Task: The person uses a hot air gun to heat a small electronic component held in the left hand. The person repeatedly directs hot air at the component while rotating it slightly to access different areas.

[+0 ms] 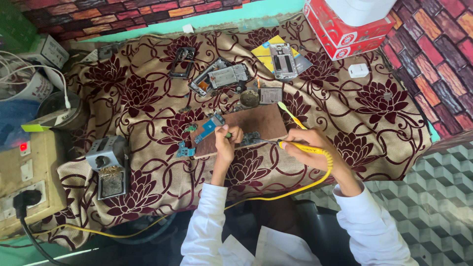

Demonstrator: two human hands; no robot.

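My right hand (308, 148) grips a yellow soldering iron (295, 146) whose tip points left at a dark circuit board (251, 138) on a brown wooden block (261, 122). A yellow cord (276, 195) runs from the iron down past my right wrist. My left hand (227, 143) rests on the block's front edge, fingers closed on a small green-tipped tool (227, 135) next to the board. A blue circuit board (209, 127) lies on the block's left part. A yellow-green toothbrush (290, 114) sticks up behind my right hand.
Several phone frames and parts (219, 77) lie on the floral cloth (138, 98) beyond the block. A metal soldering stand (109, 167) sits at left, a power strip (22, 187) further left. Red-white boxes (340, 29) and a white charger (358, 70) stand at right.
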